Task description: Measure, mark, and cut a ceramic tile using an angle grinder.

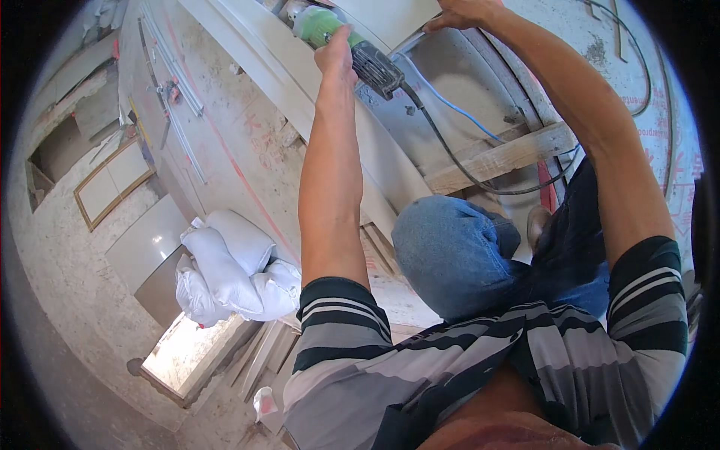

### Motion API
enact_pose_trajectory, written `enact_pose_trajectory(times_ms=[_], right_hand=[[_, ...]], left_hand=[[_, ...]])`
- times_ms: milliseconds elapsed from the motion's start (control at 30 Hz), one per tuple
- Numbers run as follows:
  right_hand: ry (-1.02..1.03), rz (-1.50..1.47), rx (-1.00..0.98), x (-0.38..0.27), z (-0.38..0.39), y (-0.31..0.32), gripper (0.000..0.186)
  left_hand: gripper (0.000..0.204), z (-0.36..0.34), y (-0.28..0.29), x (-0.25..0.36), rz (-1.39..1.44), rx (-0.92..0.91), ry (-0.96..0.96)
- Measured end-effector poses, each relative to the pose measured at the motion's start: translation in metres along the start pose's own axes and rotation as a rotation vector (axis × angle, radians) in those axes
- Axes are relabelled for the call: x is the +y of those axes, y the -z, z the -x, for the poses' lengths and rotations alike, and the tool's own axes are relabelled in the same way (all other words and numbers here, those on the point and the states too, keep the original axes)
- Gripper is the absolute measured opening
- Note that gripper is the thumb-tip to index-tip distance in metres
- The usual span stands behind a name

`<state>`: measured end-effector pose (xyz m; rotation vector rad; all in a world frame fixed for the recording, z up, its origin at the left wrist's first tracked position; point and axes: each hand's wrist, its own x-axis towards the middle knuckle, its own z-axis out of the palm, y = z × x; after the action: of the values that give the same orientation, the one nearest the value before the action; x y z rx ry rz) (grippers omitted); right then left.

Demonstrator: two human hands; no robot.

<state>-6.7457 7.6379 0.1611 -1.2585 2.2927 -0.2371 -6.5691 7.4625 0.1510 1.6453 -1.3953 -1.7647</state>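
Observation:
My left hand [337, 57] is wrapped round an angle grinder [373, 69] with a green head end and a black rear body. Its head points up and left, and the disc cannot be made out. A black cord runs from its rear end down and right. Beside the grinder lies a pale flat tile [390, 21], partly cut off by the upper edge of the view. At the tile's right corner my right hand [463, 12] grips the edge, the thumb along its near side. The fingertips are partly out of view.
A wooden beam [506, 157] crosses beneath the cord, and a blue hose [454, 111] curves nearby. Long pale boards [262, 56] run diagonally under the work. White filled sacks [232, 266] are piled at left, with metal tubes [176, 71] farther off. My bent knee [442, 247] is close by.

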Motion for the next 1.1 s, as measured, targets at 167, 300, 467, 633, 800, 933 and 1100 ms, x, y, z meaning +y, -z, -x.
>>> enact_pose_trajectory(times_ms=[167,300,467,633,800,933,1100], right_hand=[[-0.006,-0.003,0.012,-0.003,-0.002,0.0,0.117],[-0.006,-0.017,0.006,-0.001,-0.002,0.0,0.117],[-0.016,-0.019,0.022,0.0,-0.004,-0.003,0.117],[0.026,-0.051,0.063,0.005,-0.005,-0.008,0.119],[0.058,-0.175,0.063,0.011,-0.007,-0.016,0.121],[0.018,-0.084,0.089,0.01,-0.012,-0.021,0.122],[0.031,-0.11,0.08,0.01,-0.013,-0.021,0.122]], left_hand=[[0.045,-0.003,0.002,-0.005,-0.005,-0.008,-0.018],[0.049,0.001,0.003,-0.008,-0.026,0.017,-0.038],[0.043,0.011,0.001,-0.006,-0.009,-0.034,0.005],[0.042,0.017,0.0,-0.008,-0.046,-0.007,-0.003],[0.041,0.023,0.002,-0.013,-0.052,-0.041,-0.011],[0.036,0.025,0.002,-0.015,-0.037,-0.012,-0.015],[0.042,0.026,0.003,-0.016,-0.061,-0.062,-0.005]])
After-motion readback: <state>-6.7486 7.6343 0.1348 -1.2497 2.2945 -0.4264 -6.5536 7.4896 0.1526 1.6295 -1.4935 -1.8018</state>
